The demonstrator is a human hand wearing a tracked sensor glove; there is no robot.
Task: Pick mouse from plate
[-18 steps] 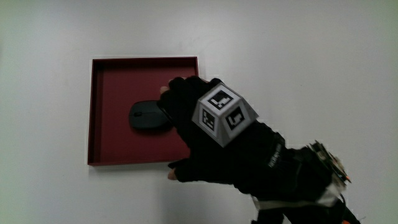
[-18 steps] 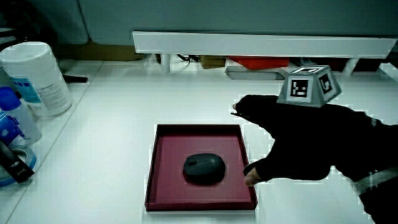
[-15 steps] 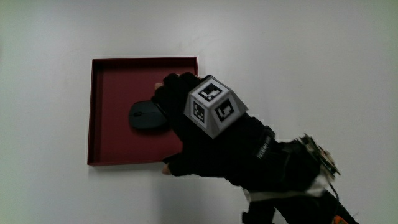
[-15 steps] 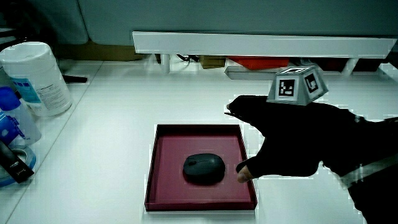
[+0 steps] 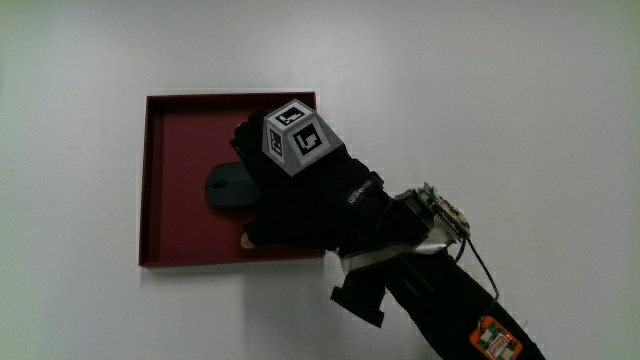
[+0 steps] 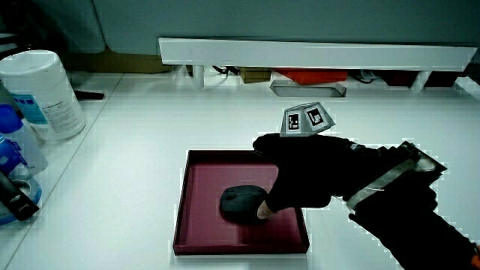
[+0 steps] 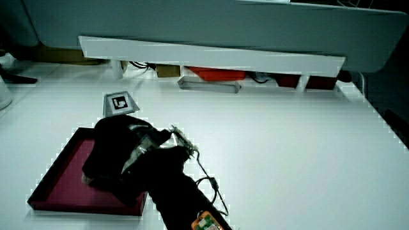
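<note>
The plate (image 5: 160, 180) is a square, dark red tray with a low rim, lying flat on the white table (image 5: 500, 100), and everything is placed from it. The mouse (image 5: 228, 187) lies on the plate, about at its middle, dark and oval, flat on the red floor; a side view shows it the same way (image 6: 238, 202). The hand (image 5: 295, 190) is over the plate, covering the part of it beside the mouse, with the patterned cube (image 5: 297, 140) sitting on its back. In the main view the glove overlaps one end of the mouse. In a side view the thumb tip (image 6: 264, 213) is down at the mouse's near edge and seems to touch it, while the other fingers (image 6: 264, 142) reach out over the plate above the mouse. Whether they press on the mouse I cannot tell; the mouse lies flat on the plate, not lifted. The forearm (image 5: 430, 290) runs off the plate's near corner toward the person, with a small circuit board (image 5: 440, 208) at the wrist. In a side view (image 7: 108, 153) the hand hides the mouse entirely. A white canister (image 6: 41, 90) stands on the table, well apart from the plate.
</note>
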